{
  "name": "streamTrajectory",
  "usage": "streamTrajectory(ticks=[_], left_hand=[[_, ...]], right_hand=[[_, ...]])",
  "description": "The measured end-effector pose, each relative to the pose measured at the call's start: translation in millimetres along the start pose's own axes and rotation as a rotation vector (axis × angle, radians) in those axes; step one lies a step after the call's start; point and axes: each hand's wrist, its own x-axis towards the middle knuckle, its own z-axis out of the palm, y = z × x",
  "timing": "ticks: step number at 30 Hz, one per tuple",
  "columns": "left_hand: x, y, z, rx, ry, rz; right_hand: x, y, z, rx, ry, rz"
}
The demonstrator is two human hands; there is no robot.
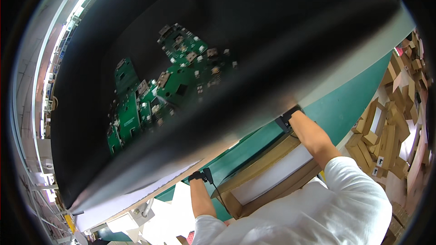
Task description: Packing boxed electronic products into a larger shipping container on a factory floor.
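A large black container [136, 0], smooth inside and tilted, fills most of the head view. Several green circuit boards [131, 113] lie in a loose heap inside it, with small metal connectors and dark chips showing. The container's near rim is smeared by blur. My left forearm [201, 197], with a black strap [198, 176] at the wrist, reaches up to the container's near side. My right forearm [313, 136] does likewise farther right, also with a black wrist strap [288, 117]. Both hands are hidden behind the rim, so what the fingers touch cannot be made out.
Below the container lies a green work surface [345, 95]. An open cardboard box [268, 183] with a white inside stands close to my body, between my arms. Many brown cartons [386, 129] are piled on the floor at right. Shelving [36, 186] runs along the left.
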Motion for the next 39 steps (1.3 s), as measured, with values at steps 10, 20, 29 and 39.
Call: streamTrajectory(ticks=[10, 20, 29, 39], left_hand=[[-5.3, 1.7, -26.7, 0.418, -0.003, -0.026], [18.5, -58.5, -99.7, -0.037, 0.130, 0.051], [-88.7, 85.8, -11.9, -0.272, 0.182, 0.220], [-363.5, 156.1, 99.7, -0.385, 0.196, -0.247]], right_hand=[[20.6, 21.6, 2.6, -0.569, -0.273, 0.279], [0.1, 1.2, 53.4, -0.371, -0.115, 0.070], [-45.1, -84.2, 75.6, -0.121, 0.064, -0.096], [-260.9, -120.0, 103.9, 0.153, -0.203, 0.496]])
